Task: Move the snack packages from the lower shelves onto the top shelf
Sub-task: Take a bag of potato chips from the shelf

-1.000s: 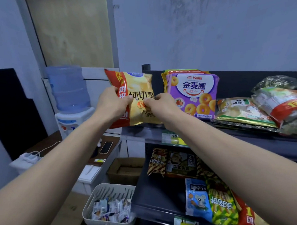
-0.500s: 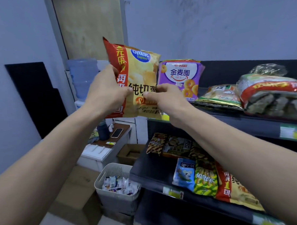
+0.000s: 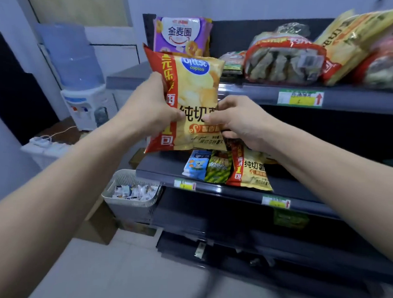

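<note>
I hold a yellow and red chip bag upright in front of the shelving, at about the height of the top shelf's front edge. My left hand grips its left side and my right hand pinches its lower right side. A purple ring-snack bag stands on the top shelf behind it, with several more packages to the right. On the lower shelf lie a blue packet, a green packet and a second yellow chip bag.
A water dispenser stands at the left beside a wooden table with a white power strip. A grey basket of small wrapped items sits on the floor by the shelf's left end. Darker shelves run below.
The view has swung down and right and closed in on the shelves. The chip bag, gripped by both hands throughout, now sits lower against the purple bag, overlapping its bottom.
</note>
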`<state>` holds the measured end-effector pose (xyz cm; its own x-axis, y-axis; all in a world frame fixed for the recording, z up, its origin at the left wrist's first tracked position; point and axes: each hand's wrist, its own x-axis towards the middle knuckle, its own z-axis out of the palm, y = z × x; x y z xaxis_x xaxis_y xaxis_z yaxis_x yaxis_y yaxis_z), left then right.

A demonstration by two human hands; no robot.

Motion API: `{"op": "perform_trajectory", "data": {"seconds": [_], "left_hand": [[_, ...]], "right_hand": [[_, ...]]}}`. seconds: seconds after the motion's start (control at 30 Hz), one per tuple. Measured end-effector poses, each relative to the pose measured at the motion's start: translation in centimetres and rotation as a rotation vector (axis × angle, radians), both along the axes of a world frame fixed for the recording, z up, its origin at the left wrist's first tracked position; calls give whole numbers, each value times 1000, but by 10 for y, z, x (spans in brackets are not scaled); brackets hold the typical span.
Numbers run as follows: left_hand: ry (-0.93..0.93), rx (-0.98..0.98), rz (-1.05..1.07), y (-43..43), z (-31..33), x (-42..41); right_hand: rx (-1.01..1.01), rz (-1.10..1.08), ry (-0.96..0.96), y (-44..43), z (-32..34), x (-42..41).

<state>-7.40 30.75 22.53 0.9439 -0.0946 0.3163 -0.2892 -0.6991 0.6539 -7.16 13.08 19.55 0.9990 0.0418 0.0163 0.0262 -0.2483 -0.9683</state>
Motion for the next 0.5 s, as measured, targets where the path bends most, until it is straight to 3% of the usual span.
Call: {"op": "perform_trajectory", "data": {"seconds": [0.5], "left_hand": [[287,90,-109,-6,-103,-2]], "right_hand": [[-142,-27,216,-5,-100,-25]]}}
